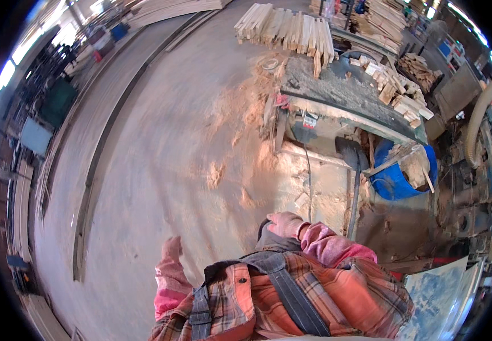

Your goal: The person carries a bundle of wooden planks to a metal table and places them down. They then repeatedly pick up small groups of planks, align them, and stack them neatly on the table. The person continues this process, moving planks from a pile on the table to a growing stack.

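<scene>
Right hand (284, 224) at lower center, on a bunch of dark cloth (276, 242) at the front of the wearer's clothing. Fingers bent over the cloth edge; can't tell if they grip it or just rest on it. Cloth sits lower center, right under that hand, just above the checked shirt (365, 295).

Left hand (172, 248) at lower left of center, out over the gray floor (126, 216), well apart from the right one. Fingers look curled; too small to tell whether the hand is closed on anything. Pink sleeves on both arms. Dark strap (300, 301) runs down over the orange checked shirt, bottom center.

Upper right: dusty workbench (325, 85), with a row of wood strips (291, 28) side by side at its far end, some ends sticking out over the top. Loose pile of wood offcuts (390, 79) on the bench's right part. Small red-and-white box (309, 120) at the bench front, below the top edge. Blue barrel (390, 182) right of center, wood pieces in it. Black pipe (355, 193) goes down left of the barrel. Sawdust (268, 156) heaped beside the bench and scattered over the floor, center.

Pale ribbed hose (478, 122) bends at far right. Long dark rail (95, 156) crosses the floor, left side. Stacked boards (172, 8) at top edge.
</scene>
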A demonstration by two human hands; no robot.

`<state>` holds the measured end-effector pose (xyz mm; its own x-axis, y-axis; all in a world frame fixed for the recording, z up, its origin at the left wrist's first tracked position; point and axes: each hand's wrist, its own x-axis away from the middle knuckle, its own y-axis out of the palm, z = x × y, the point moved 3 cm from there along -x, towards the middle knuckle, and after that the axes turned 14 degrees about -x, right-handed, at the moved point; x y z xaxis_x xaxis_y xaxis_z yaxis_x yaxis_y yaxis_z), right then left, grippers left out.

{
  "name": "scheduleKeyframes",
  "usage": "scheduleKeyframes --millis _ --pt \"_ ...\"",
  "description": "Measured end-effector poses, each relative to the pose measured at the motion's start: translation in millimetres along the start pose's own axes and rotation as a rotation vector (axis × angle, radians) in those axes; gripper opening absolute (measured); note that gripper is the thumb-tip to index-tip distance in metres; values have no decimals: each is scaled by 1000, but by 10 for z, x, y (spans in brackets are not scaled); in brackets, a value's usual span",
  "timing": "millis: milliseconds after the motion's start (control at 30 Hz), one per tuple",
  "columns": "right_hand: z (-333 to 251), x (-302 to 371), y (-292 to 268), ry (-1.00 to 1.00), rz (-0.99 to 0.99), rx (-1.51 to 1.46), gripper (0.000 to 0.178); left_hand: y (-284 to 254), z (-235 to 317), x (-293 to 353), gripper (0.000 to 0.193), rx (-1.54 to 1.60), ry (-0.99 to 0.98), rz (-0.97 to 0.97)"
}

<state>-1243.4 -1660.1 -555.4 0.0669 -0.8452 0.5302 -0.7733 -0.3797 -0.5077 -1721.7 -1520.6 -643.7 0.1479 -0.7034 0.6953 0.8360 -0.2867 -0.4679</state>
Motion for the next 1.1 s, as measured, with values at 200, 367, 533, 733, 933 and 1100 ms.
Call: scheduleKeyframes --millis 200,367,533,733,933,1100 --pt "-515 -1248 -1467 9 210 -13 53 125 2968 -997 33 123 444 -151" --pt "-1294 -2432 -2800 -134 450 -75 55 -396 4033 -1919 42 -50 415 -83" --pt "-1727 -3156 -3862 -535 715 -72 54 -1166 3416 -3148 29 -699 122 104" --pt "-1527 -3692 -5537 -130 1043 51 58 -1109 3216 -3216 25 -879 26 -286" --pt "-1341 -4737 -7178 377 1113 106 63 -1474 4729 -4743 28 -933 49 -226" --pt "-946 -5555 -7761 615 1064 92 60 -1195 8159 -6370 35 -799 539 88"
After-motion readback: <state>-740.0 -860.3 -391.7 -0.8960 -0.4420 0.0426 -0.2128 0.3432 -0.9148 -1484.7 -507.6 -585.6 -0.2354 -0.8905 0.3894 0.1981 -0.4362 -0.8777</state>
